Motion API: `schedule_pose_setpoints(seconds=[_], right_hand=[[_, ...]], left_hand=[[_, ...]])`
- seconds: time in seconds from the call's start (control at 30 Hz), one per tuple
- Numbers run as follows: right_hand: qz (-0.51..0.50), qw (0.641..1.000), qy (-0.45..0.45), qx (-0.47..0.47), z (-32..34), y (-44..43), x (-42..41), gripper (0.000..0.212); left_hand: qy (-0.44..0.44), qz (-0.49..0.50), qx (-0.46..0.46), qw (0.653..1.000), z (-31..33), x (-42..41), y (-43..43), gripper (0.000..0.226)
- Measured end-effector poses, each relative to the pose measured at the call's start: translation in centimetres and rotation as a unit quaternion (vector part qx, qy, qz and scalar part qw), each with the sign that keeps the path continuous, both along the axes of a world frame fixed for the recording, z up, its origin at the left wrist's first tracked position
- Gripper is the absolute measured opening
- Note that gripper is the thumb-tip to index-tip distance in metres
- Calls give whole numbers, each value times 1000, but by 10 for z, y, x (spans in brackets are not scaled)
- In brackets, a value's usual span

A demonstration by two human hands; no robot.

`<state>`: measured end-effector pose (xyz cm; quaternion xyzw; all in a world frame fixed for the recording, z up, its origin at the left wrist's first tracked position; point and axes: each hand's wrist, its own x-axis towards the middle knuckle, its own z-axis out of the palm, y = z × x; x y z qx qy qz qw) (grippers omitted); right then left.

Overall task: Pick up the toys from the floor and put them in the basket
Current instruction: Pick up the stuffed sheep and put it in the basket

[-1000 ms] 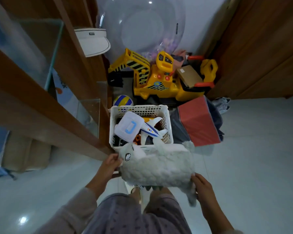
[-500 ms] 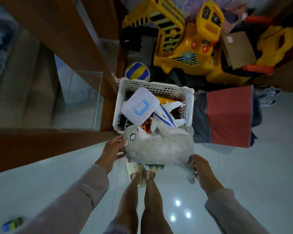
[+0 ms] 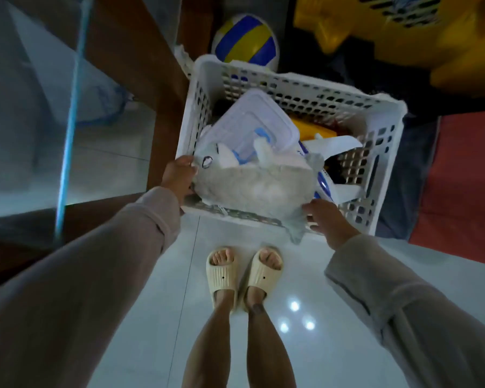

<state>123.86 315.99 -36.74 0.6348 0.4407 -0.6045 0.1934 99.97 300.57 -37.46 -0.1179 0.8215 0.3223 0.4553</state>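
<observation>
Writing: none legible.
Plush toy (image 3: 252,189): grey, fuzzy, over the near rim of the perforated white plastic basket (image 3: 381,152).
Left hand (image 3: 178,177): gripping its head end.
Right hand (image 3: 326,219): gripping its tail end.

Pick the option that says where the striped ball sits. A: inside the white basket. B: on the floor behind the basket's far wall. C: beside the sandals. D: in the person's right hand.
B: the striped ball lies outside the white basket, beyond its far wall, while both hands hold the plush toy.
</observation>
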Motion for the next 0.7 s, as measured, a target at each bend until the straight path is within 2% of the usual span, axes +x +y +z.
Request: schedule_pose_setpoints(seconds=[0.1,0.27,0.33,0.4,0.5,0.6,0.7], right_hand=[[59,998,4,16,-29,-7,-12,38],[71,997,-3,-5,-38,-14,-17,31],[83,997,0,-7,-31,-16,-19,31],[107,994,-3,-4,-22,-21,-18,40],[134,990,-45,16,9,-34,-3,44],[119,990,-74,0,45,-51,26,41],[84,992,-80,-49,87,-67,53,17]], left_hand=[[11,-45,-13,999,-35,-14,-2,45],[47,-131,-46,989,-55,-12,-7,55],[52,-170,-36,983,-47,-6,-10,57],[65,-201,-37,977,-32,2,-15,56],[68,-214,-52,973,5,28,-34,51],[11,-233,-38,972,46,63,-61,33],[-100,-220,-74,968,89,92,-90,27]])
